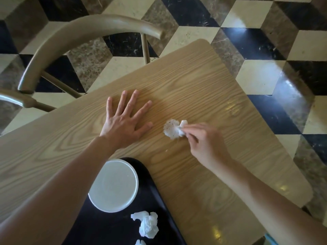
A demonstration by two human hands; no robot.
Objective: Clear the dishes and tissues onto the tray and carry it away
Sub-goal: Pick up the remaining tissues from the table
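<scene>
Nearest to you, the black tray [109, 225] is sitting on the wooden table [194, 82] at the bottom edge of the view, and it is carrying a white plate [113, 185] at its far end, with your left forearm crossing just beside the plate's left rim. Closer to you than the plate, a crumpled white tissue [147, 223] is lying on the tray's dark surface, and the edge of another white scrap [140, 242] is peeking in at the very bottom. Farther out, your right hand [205, 138] is reaching across the bare tabletop and pinching a soiled white tissue [174, 129] between its fingertips; the tissue is speckled with brown flecks and is pressing against the wood, well apart from the tray. A small crumb [166, 150] is resting on the table just nearer than that tissue. To its left, your left hand [125, 117] is lying flat on the table, palm down, fingers spread wide and gripping nothing. Beyond the table's far left edge, a tan chair [70, 38] with a curved backrest is standing on the cube-patterned marble floor [256, 32].
</scene>
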